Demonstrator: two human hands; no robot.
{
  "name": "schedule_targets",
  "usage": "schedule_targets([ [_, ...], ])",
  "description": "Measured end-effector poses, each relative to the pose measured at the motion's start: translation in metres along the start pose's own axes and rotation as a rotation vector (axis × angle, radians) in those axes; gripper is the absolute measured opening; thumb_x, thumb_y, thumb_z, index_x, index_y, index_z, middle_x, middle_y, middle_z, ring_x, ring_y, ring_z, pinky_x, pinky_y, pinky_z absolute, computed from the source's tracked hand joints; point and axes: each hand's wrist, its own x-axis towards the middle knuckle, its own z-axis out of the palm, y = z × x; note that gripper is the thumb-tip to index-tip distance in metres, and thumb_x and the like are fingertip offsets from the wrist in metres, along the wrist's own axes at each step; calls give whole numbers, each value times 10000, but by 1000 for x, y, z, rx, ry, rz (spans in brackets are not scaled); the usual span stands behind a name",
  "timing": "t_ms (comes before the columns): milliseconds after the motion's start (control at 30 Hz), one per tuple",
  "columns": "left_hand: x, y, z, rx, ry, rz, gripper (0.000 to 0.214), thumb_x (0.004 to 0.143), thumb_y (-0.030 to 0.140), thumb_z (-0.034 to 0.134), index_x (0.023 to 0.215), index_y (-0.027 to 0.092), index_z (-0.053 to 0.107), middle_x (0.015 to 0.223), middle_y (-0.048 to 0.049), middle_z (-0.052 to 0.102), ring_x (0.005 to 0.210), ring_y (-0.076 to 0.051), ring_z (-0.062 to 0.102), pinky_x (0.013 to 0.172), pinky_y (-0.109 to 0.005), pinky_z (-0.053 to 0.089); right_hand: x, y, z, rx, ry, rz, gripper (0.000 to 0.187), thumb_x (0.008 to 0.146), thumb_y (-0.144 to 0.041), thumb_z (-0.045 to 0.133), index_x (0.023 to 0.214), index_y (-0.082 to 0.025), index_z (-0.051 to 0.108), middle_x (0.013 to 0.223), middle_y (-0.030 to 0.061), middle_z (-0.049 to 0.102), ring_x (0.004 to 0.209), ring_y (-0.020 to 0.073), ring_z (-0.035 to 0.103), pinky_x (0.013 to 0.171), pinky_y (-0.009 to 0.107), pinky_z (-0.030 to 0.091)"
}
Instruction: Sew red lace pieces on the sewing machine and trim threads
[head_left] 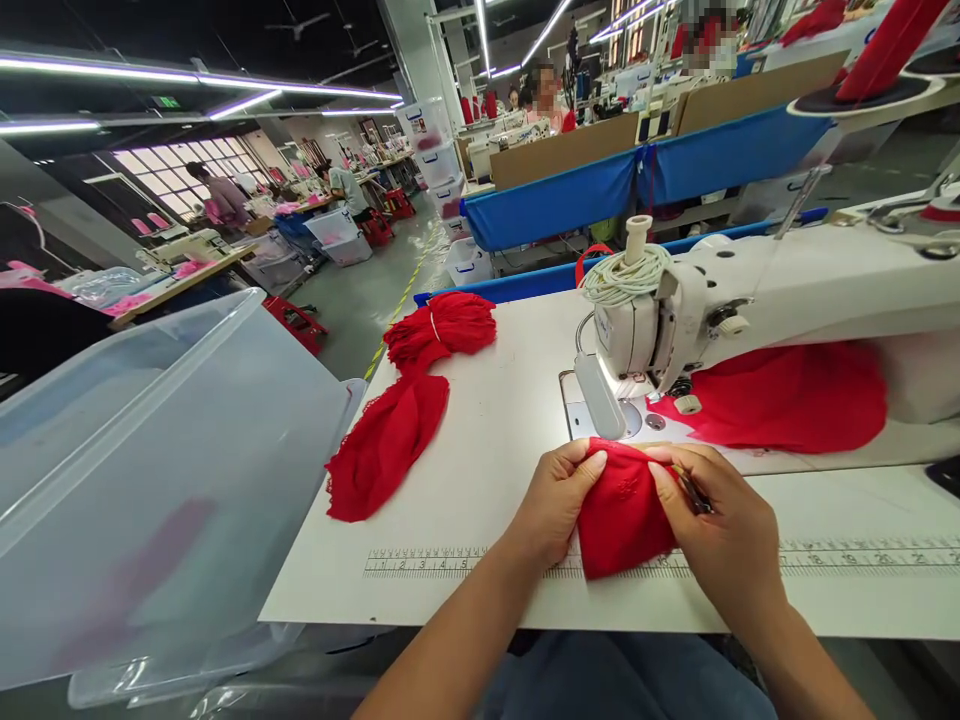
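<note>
Two hands were in view, the left hand (559,500) and the right hand (724,530), sharing one folded red piece (622,515). Red fabric lay in three further lots: one lace piece (386,445), one tied bundle (442,330) and one heap (787,400). There was one sewing machine (750,290), one clear bin (150,450), one printed ruler (450,562) and one coil of white cord (626,275).

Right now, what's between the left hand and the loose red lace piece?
Only bare white tabletop between left hand and red lace piece, head view.
</note>
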Motion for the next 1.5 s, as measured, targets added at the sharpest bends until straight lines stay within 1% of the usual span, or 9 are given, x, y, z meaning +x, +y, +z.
schedule_targets([
  [400,-2,4,1,-30,-9,1,295,727,413,787,739,141,674,730,0,618,694,-103,497,686,-229,394,0,-4,-2,-9,5,-69,159,901,-182,518,951,-249,654,937,34,706,908,177,673,840,323,516],
  [700,-2,3,-1,-4,-22,2,276,774,401,752,784,131,698,718,-10,622,695,-105,504,688,-224,401,1,1,-9,-65,-5,-38,139,902,-253,534,959,-243,661,950,30,704,892,169,671,759,278,531],
  [833,-2,2,-1,-17,-2,-13,296,750,402,771,749,121,679,712,-2,598,669,-90,481,659,-212,383,-4,7,-23,-109,-35,48,133,887,-327,557,919,-258,665,891,8,693,746,146,655,627,241,519],
  [967,-2,2,1,-26,-29,-37,323,766,417,749,696,122,639,645,17,543,606,-76,437,599,-205,351,-10,-4,-32,8,-143,149,126,885,-360,586,849,-277,673,706,-30,668,535,115,580,488,220,464],
  [1067,-2,1,3,-86,-75,-42,297,783,390,730,681,133,624,643,19,543,600,-85,457,603,-216,376,-13,-17,-22,59,-188,128,135,880,-365,592,886,-265,684,759,-14,710,571,124,611,517,228,483],
  [1200,-2,1,5,-196,-76,-5,216,794,352,707,775,140,672,740,-20,638,726,-142,576,734,-261,455,-13,-26,4,-16,-84,140,229,874,-438,563,903,-241,676,848,20,736,659,154,658,566,255,503],
  [1333,-3,1,8,-254,-71,-38,354,772,462,708,884,126,716,899,-85,705,932,-228,632,886,-328,469,-11,-26,19,-133,1,232,382,836,-581,531,852,-225,668,797,37,727,620,176,642,530,281,465],
  [1400,-4,1,10,-265,-59,-58,404,737,500,725,888,126,723,932,-99,710,990,-252,629,926,-342,459,-9,-25,20,-107,21,245,324,841,-521,530,796,-224,654,756,26,716,603,165,629,536,275,455],
  [1500,-5,3,11,-237,-82,-26,339,759,463,707,873,145,723,901,-85,702,951,-238,630,897,-337,464,-4,-26,16,22,23,243,201,826,-383,551,748,-224,647,672,-4,676,532,132,568,507,251,433],
])
